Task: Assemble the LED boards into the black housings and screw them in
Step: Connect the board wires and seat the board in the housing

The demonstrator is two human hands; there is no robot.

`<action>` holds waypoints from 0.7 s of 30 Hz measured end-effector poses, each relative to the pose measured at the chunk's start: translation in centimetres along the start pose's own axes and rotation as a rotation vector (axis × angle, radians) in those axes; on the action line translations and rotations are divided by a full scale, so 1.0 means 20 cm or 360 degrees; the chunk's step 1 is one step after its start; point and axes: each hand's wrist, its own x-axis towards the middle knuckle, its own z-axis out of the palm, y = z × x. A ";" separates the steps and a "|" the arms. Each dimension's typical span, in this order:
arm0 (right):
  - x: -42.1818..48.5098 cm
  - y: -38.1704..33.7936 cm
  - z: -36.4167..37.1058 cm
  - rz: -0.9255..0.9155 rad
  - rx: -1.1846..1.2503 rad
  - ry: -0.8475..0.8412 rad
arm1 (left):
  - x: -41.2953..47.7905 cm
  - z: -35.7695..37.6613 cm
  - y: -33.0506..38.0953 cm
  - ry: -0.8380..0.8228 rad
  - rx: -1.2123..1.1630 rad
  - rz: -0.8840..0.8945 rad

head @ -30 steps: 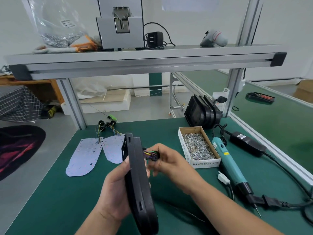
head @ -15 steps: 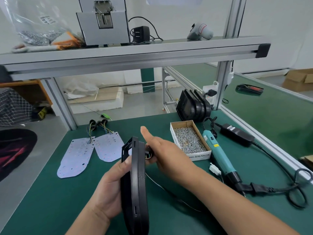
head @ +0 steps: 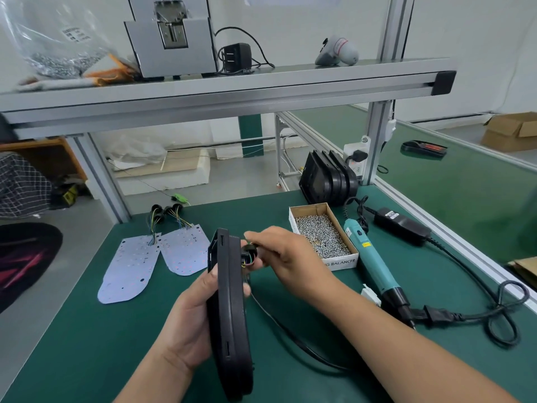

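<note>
Fingers of the left hand curl round a black housing, held on edge over the table. The right hand pinches a wired plug against its back, likely threading a board's lead through. Next, probably lay it flat for screws and driver. Two boards lie flat beyond, left.

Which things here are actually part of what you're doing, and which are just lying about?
In the job: black housing in the left hand, wired plug pinched by the right hand, LED boards, screw box, electric screwdriver, spare housings.
Lying about: plastic bag, plug adapter, cardboard box.
</note>
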 end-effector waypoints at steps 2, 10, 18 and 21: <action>0.00 0.01 0.00 0.0071 -0.0001 0.0053 | 0.00 0.03 0.00 -0.0082 -0.0018 0.0002; 0.00 -0.02 -0.02 -0.0008 -0.0080 0.0004 | 0.00 0.04 -0.04 0.0013 -0.0105 0.0039; 0.00 -0.09 -0.01 -0.0117 -0.0319 -0.0020 | 0.00 0.02 -0.03 -0.0049 -0.0365 0.0129; 0.03 -0.12 -0.01 -0.0146 -0.0374 -0.0021 | 0.00 0.00 -0.03 -0.0084 -0.0396 0.0163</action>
